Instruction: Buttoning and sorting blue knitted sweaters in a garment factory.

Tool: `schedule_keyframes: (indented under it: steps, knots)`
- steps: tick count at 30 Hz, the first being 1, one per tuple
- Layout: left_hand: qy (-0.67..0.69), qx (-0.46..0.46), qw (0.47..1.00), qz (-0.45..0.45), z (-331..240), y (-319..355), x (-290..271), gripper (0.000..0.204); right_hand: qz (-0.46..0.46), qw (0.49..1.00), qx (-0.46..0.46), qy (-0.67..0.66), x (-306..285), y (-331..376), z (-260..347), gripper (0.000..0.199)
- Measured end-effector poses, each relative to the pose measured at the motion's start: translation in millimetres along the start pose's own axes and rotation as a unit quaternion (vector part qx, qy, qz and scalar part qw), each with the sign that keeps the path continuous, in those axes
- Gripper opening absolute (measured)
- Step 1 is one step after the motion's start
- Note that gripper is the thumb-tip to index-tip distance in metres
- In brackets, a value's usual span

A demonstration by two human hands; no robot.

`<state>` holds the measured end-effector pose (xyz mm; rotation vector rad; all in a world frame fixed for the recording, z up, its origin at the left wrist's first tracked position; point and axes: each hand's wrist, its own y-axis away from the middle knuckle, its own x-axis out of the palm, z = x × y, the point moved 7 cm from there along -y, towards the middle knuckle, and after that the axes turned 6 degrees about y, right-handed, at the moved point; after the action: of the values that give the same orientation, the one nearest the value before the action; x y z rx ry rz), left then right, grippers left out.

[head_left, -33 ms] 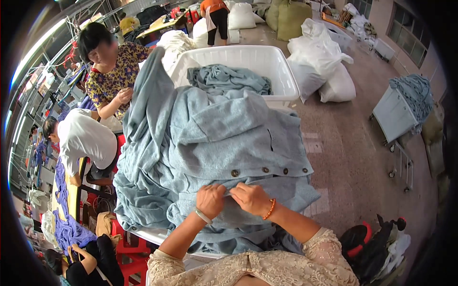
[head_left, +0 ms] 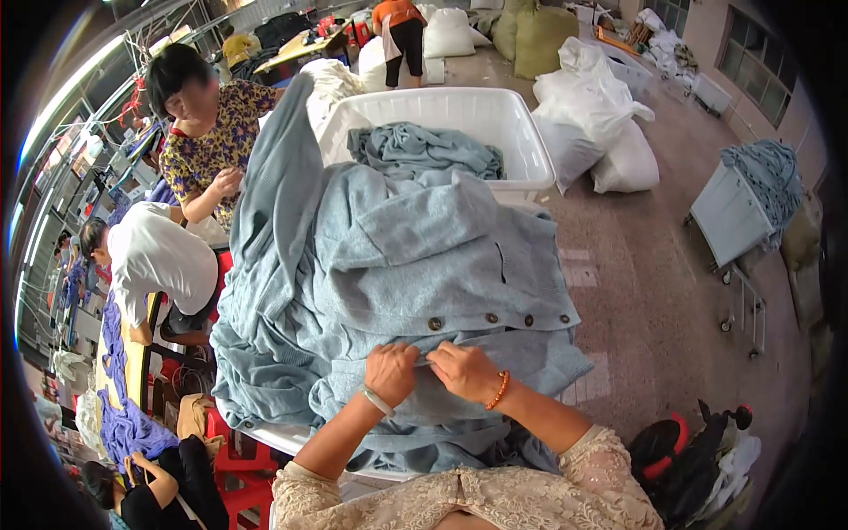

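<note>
A light blue-grey knitted cardigan (head_left: 415,252) lies spread over a heap of similar knitwear in front of me. A row of dark buttons runs along its near edge, and a short dark slit shows at its right. Just below the buttons, my left hand (head_left: 391,373) and my right hand (head_left: 464,369) are close together. Both have their fingers closed in a pinch on the cardigan's near edge. The fingertips are partly hidden, so the exact spot between them cannot be made out.
Past the heap stands a white plastic tub (head_left: 442,102) with more blue-grey knitwear inside. A co-worker (head_left: 208,132) stands at the far left beside raised cloth. White sacks (head_left: 587,106) and a loaded cart (head_left: 738,212) are to the right. Red stools (head_left: 243,464) stand near left.
The raised cloth near the co-worker at the far left reaches slightly higher, and that person's hand has shifted a little. My hands stay in place on the cardigan.
</note>
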<state>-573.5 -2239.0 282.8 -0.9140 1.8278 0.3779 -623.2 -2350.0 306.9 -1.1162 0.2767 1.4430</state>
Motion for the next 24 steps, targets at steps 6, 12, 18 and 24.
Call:
schedule_keyframes:
  steps: [6, 12, 18, 24]
  knots:
    - [0.279, -0.002, 0.957, 0.076, -19.0, -29.6, -29.8, 0.037, 0.029, 0.998, 0.040, -0.045, 1.4, 6.4, -12.4, 0.016]
    - [0.184, -0.001, 0.978, -0.097, -2.2, -44.5, 1.3, 0.035, 0.033, 0.994, 0.081, -0.072, -3.5, 11.3, -20.1, 0.014]
    - [0.124, -0.057, 0.990, -0.044, 10.7, -56.1, 27.9, 0.013, 0.009, 0.993, 0.095, -0.065, -6.0, 4.7, -20.2, 0.018]
    - [0.068, -0.032, 0.991, -0.108, -8.8, -55.3, 5.2, 0.022, -0.012, 0.994, 0.108, -0.020, -0.7, 6.4, -23.6, 0.018]
